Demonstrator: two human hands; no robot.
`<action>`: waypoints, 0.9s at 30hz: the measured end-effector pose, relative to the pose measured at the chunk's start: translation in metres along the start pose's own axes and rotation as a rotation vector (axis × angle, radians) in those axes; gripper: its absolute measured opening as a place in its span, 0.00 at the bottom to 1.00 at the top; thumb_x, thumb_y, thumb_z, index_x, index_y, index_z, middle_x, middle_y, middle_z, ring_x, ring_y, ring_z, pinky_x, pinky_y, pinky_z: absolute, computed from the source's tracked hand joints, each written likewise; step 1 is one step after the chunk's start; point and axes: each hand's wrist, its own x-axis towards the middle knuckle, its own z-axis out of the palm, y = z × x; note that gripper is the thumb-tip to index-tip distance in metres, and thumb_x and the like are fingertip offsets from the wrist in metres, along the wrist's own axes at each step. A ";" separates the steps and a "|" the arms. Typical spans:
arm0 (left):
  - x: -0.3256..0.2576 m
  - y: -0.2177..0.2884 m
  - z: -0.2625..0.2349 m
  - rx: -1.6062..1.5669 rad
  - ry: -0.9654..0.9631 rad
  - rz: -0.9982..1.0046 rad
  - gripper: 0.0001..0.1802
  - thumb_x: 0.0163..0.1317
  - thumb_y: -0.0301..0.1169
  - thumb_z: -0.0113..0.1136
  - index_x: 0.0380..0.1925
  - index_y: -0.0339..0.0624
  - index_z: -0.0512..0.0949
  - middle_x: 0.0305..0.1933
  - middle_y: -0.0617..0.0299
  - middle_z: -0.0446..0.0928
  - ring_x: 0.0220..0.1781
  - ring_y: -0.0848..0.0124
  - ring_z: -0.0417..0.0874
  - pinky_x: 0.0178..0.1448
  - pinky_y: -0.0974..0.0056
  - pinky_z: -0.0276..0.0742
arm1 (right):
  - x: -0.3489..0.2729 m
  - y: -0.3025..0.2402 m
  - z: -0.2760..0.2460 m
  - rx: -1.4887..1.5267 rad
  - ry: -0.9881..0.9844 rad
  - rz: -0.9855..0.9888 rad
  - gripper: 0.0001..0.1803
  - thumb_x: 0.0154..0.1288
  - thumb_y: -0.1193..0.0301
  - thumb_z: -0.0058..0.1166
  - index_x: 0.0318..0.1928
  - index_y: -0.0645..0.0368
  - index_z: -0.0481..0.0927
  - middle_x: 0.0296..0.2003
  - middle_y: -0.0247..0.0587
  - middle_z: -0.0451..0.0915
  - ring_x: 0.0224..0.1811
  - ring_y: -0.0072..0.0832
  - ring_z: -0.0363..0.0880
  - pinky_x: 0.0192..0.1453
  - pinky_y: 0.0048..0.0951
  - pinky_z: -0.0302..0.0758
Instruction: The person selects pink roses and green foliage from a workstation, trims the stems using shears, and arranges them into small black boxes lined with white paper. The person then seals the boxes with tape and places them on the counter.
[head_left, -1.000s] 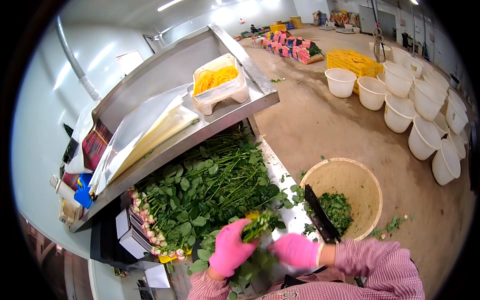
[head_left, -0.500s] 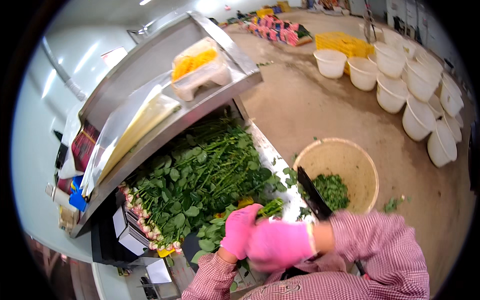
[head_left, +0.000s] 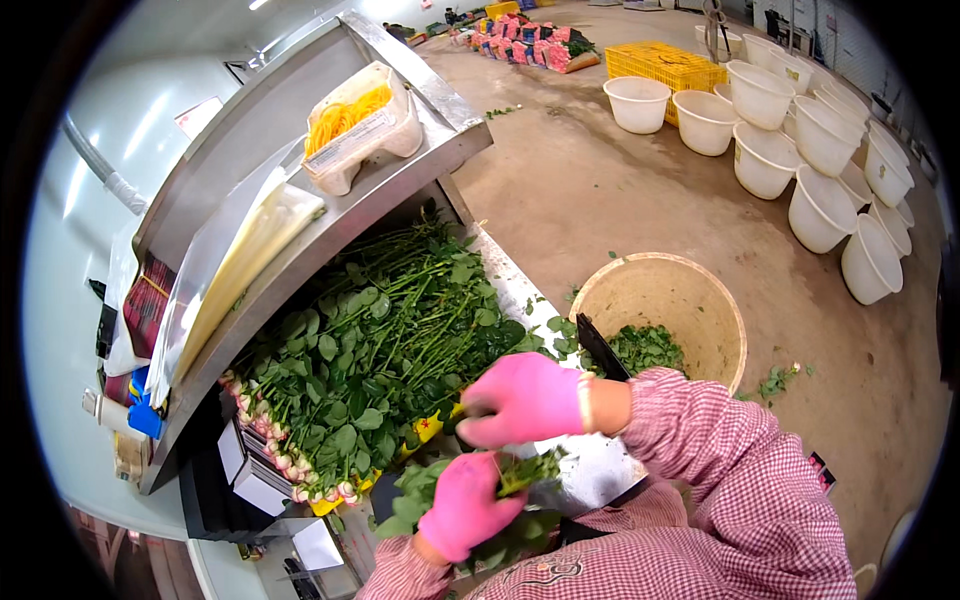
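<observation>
My left hand [head_left: 468, 508], in a pink glove, is closed around a small bunch of leafy rose stems [head_left: 535, 472] near my body. The cut ends point right; leaves spread out below and left of the glove. My right hand [head_left: 525, 400], also gloved in pink, hovers just above and beyond the left one. Its fingers and thumb look parted, slightly blurred, with nothing visible between them. Past both hands lies a large pile of roses [head_left: 375, 330], green stems and leaves toward the right, pale pink-edged heads [head_left: 290, 462] along the left edge.
A metal shelf [head_left: 375, 185] overhangs the pile, carrying a tub of yellow rubber bands [head_left: 347, 120] and plastic sleeves [head_left: 235, 265]. A round bin [head_left: 715, 300] with leaf scraps stands at right, a black plate [head_left: 600, 350] by its rim. White buckets [head_left: 765, 160] and a yellow crate [head_left: 665, 68] stand beyond.
My right hand has moved up and away from the left one, over the edge of the pile. My left hand has shifted down slightly, still gripping the stems. The view has turned a little.
</observation>
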 end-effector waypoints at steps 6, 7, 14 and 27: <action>-0.025 0.006 -0.046 -0.222 0.055 -0.103 0.14 0.45 0.26 0.70 0.35 0.44 0.83 0.33 0.54 0.82 0.36 0.53 0.83 0.42 0.57 0.79 | -0.048 -0.005 0.014 0.145 0.099 -0.217 0.15 0.62 0.62 0.62 0.22 0.55 0.78 0.18 0.36 0.74 0.19 0.32 0.74 0.25 0.34 0.68; -0.027 0.003 -0.044 -0.235 0.067 -0.132 0.14 0.45 0.26 0.70 0.35 0.43 0.83 0.33 0.55 0.83 0.36 0.54 0.84 0.41 0.57 0.79 | -0.049 -0.004 0.021 0.047 0.256 -0.449 0.12 0.59 0.63 0.63 0.23 0.52 0.79 0.19 0.35 0.73 0.22 0.36 0.74 0.26 0.35 0.68; -0.020 0.010 -0.041 -0.215 0.071 -0.141 0.15 0.45 0.25 0.70 0.37 0.42 0.84 0.35 0.55 0.84 0.36 0.56 0.85 0.41 0.59 0.80 | -0.073 -0.005 0.028 -0.318 0.429 -0.545 0.10 0.59 0.62 0.64 0.30 0.49 0.75 0.22 0.30 0.70 0.23 0.31 0.73 0.26 0.34 0.67; -0.003 0.025 -0.039 -0.119 0.032 -0.168 0.20 0.50 0.35 0.69 0.45 0.46 0.82 0.40 0.54 0.83 0.42 0.52 0.84 0.45 0.56 0.80 | -0.076 0.052 0.093 0.444 0.356 -0.262 0.21 0.63 0.71 0.60 0.57 0.60 0.80 0.45 0.48 0.82 0.39 0.35 0.82 0.43 0.31 0.77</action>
